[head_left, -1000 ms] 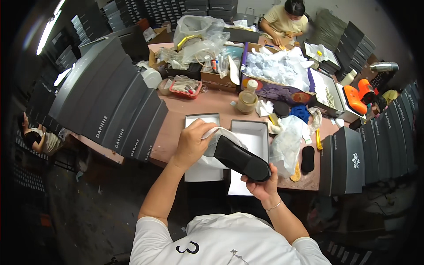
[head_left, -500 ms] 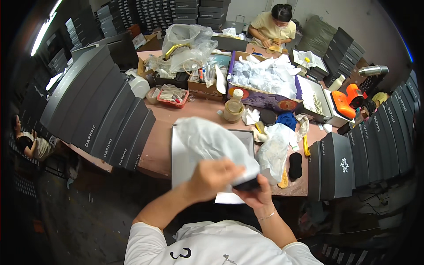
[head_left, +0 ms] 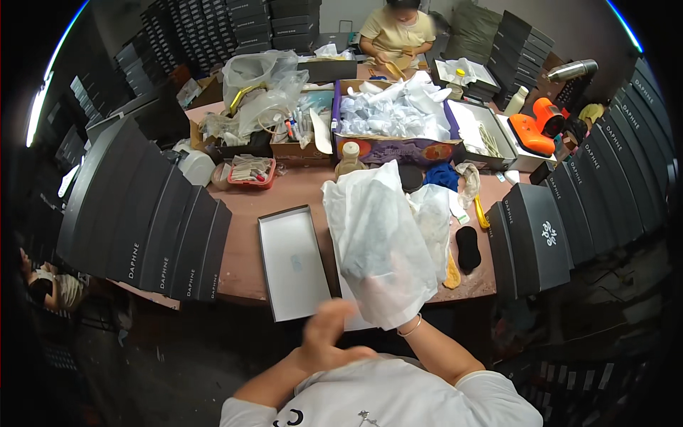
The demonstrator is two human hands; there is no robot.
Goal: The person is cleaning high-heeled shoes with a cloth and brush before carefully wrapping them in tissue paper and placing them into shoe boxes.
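A white translucent bag (head_left: 380, 235) hangs over my right hand (head_left: 388, 285) down to the wrist. Through the thin sheet the hand shows faintly, along with a dark form whose kind I cannot make out; the fingers appear closed on it. My left hand (head_left: 329, 338) is just left of the bag's lower edge, slightly blurred, fingers and thumb apart and holding nothing. Beyond it lies an open shallow box part (head_left: 293, 267) with a white inside and dark rim. Another white-lined box part sits mostly hidden under the bag.
Stacks of dark shoe boxes flank me at left (head_left: 142, 220) and right (head_left: 530, 228). Behind are a carton of crumpled white paper (head_left: 395, 114), a red tray (head_left: 252, 173), a bottle (head_left: 350, 156), an orange device (head_left: 533, 132) and a black pad (head_left: 467, 249). A co-worker (head_left: 395, 35) sits opposite.
The bag now stands more upright and covers my right hand and the dark thing it held. My left hand has come off the bag, down toward me. A box part now shows separately at left.
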